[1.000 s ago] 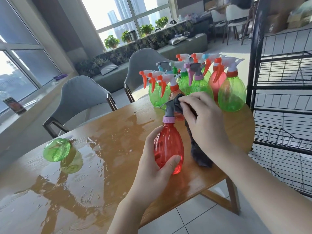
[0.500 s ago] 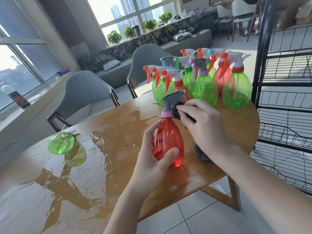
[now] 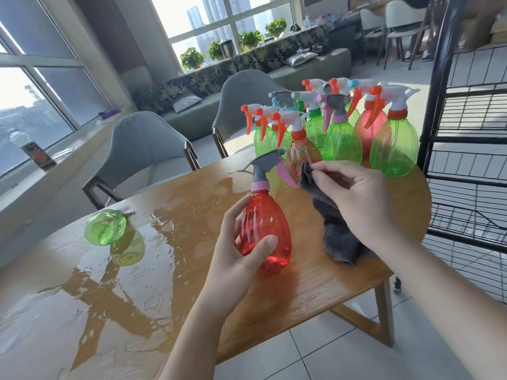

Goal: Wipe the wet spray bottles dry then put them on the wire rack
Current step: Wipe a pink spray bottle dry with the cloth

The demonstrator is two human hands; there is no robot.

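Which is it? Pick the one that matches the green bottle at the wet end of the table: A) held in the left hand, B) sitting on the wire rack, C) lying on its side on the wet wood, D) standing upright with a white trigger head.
C: the green bottle lies on its side on the wet table, apart from both hands.

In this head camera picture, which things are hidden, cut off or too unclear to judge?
- Red spray bottle: its far side is hidden by its own body and the left hand, so remaining wetness cannot be judged.
- Grey cloth: partly covered by the right hand.
- Back bottles in the cluster: hidden by the front ones; no exact count.
- Wire rack: cut off by the right edge.
- Green bottle lying down: its spray head faces away.
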